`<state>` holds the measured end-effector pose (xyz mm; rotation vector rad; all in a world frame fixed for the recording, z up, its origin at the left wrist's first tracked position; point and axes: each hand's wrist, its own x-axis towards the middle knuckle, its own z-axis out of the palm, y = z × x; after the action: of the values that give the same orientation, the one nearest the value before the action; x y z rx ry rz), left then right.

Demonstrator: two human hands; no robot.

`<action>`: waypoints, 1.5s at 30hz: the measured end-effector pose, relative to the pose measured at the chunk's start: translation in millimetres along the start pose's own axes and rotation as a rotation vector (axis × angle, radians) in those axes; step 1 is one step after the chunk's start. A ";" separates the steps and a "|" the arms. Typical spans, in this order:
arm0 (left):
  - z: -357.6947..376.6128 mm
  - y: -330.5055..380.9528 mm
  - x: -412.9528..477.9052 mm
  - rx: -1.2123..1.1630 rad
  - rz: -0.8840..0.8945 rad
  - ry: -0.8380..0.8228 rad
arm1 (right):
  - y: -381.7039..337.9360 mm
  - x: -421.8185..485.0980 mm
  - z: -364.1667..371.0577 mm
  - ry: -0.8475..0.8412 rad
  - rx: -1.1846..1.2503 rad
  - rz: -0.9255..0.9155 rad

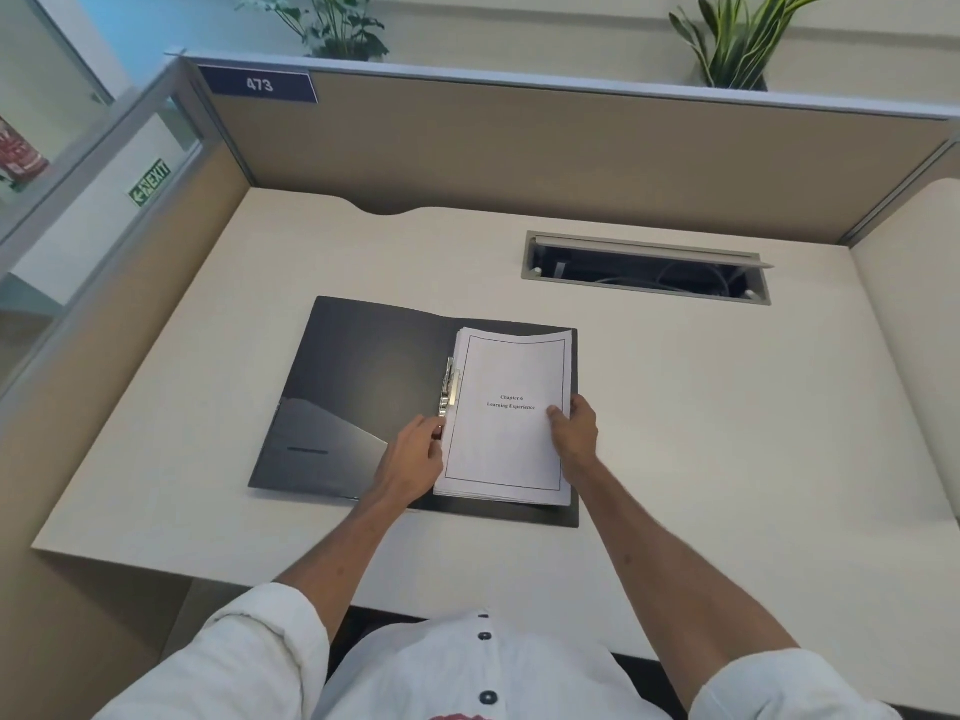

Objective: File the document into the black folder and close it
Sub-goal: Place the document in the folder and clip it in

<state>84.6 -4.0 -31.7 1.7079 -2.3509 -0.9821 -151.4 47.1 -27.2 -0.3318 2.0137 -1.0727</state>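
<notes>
The black folder [358, 387] lies open flat on the desk, its left flap bare with a pocket at the bottom. A white document [506, 444], a stack of sheets with a bordered title page, rests on the folder's right half. A metal clip [449, 387] stands along the spine at the stack's left edge. My left hand [415, 452] touches the stack's left edge just below the clip, fingers bent. My right hand [574, 431] holds the stack's right edge, thumb on top of the page.
The folder sits on a cream desk [701, 433] walled by tan cubicle partitions [519, 153]. An open cable hatch [647, 270] lies at the back right. Two plants [737, 39] stand behind the partition. A glass panel is on the left.
</notes>
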 end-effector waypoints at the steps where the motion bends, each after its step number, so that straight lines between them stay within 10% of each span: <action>1: 0.3 -0.5 -0.3 0.002 0.001 0.004 | -1.3 -0.9 0.0 0.001 -0.049 -0.009; 7: 2.6 -1.7 -1.8 0.022 -0.007 0.058 | -9.6 -0.2 -5.6 0.047 -0.419 -0.148; 45: -1.5 5.7 -23.4 -0.028 -0.060 -0.033 | -1.1 -10.2 -14.3 0.016 -0.554 -0.139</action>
<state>89.4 16.9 -20.5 1.7747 -2.3073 -1.0551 -155.9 60.3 -16.4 -0.7587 2.3052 -0.5759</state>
